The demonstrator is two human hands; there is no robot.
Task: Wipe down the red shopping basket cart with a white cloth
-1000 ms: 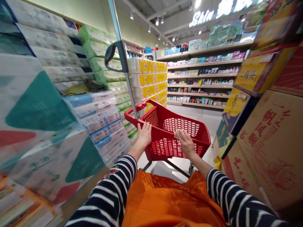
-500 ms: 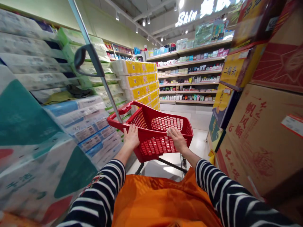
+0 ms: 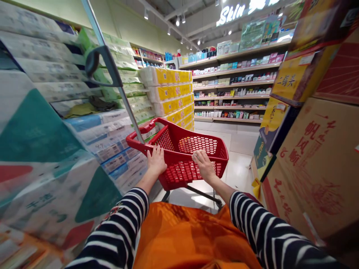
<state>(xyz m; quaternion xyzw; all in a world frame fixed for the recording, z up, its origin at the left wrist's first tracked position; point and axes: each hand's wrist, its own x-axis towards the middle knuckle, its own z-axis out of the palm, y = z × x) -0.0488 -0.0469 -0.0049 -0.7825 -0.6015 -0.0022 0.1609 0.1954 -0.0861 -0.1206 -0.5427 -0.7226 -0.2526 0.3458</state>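
A red plastic shopping cart [image 3: 174, 175] with a lattice basket stands sideways before me on a dark metal frame. My left hand [image 3: 157, 160] is closed over its near rim, close to the handle end. Farther right, my right hand [image 3: 204, 164] lies on the same rim, its fingers pressed together on a small pale cloth [image 3: 194, 156] that is mostly hidden under them. Beside my left hand, a tall metal pole [image 3: 130, 112] with a grey loop grip [image 3: 103, 67] rises from the cart's handle end.
Stacked tissue packs [image 3: 109, 145] line the left side, with a dark and olive cloth [image 3: 84, 108] lying on them. Yellow packs [image 3: 174, 91] stand beyond the cart. Cardboard boxes [image 3: 322, 160] rise close on the right. Cosmetics shelves [image 3: 230, 97] span the back.
My view has swung left, so the shelves and boxes appear farther right. My right hand has slid a little left along the cart's rim. My left hand stays on the rim.
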